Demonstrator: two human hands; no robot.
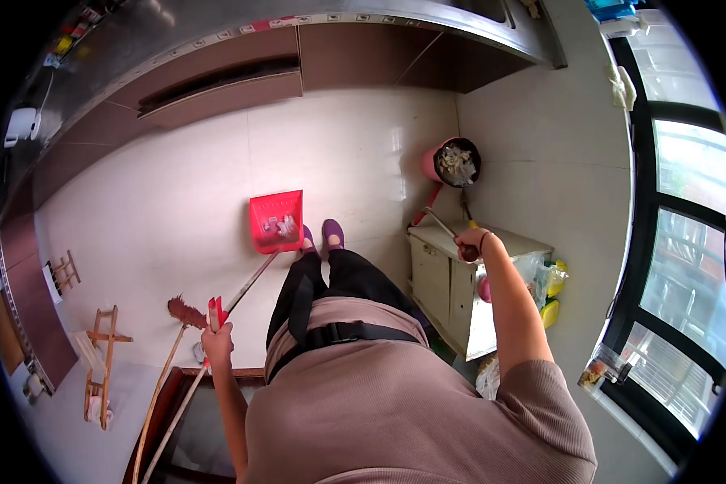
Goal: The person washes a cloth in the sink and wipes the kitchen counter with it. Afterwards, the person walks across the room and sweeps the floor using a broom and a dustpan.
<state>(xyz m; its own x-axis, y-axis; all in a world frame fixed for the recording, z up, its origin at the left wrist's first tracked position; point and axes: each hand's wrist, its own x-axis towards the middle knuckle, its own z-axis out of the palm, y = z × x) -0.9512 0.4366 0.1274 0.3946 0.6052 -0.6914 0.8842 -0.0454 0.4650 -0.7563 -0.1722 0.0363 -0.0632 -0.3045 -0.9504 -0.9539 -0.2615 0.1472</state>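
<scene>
My left hand (217, 343) is closed round the red-tipped handle of a long-handled dustpan. The red dustpan (260, 211) is on the floor by my feet, with crumpled white and pale scraps in it. My right hand (474, 240), on the other side, is wrapped round the brown grip of a broom (441, 221). The broom's metal pole slopes to a narrow red head with a dark edge, close to the pink bin. That head is small in view and its bristles are hard to make out.
A pink bin (431, 163) with a dark liner holds rubbish by the wall. A pale cabinet (437, 270) stands at the right under bags and bottles. Long poles and a brown brush (186, 312) are at the left, near a wooden rack (100, 367). Counter cupboards (355, 55) line the far side.
</scene>
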